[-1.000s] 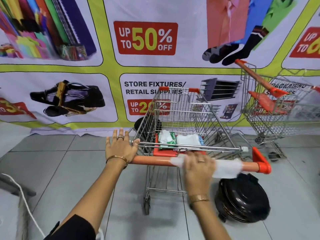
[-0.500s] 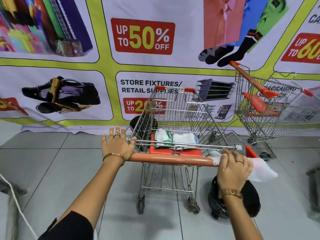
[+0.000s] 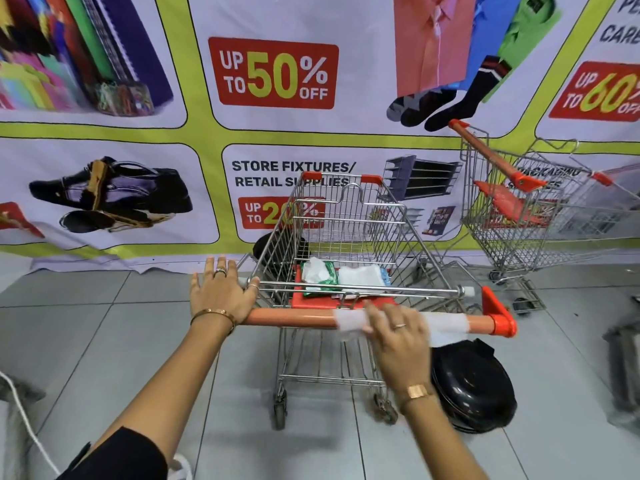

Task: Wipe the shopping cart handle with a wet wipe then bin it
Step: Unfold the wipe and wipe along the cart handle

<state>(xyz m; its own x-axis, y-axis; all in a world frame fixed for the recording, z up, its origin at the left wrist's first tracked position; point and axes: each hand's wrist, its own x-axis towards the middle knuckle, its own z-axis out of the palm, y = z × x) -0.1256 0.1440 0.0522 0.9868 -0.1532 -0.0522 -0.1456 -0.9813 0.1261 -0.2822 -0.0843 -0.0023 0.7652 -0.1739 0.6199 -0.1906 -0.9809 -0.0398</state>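
My right hand point(image 3: 398, 332) presses the thin, limp wet wipe point(image 3: 349, 322) flat around the rigid handle point(image 3: 294, 317); my left hand point(image 3: 221, 296), fingers spread, steadies the handle's end.

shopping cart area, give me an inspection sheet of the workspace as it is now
surface: grey tiled floor.
job's things: wet wipe draped over the orange cart handle; black bin on the floor, right of the cart.
clutter: wipes packet and white cloth in the cart's seat.
grippers: left hand resting flat on the handle's left end; right hand pressing the wipe, blurred.
cables: white cord at lower left.
surroundings: sale banner; second cart at right.
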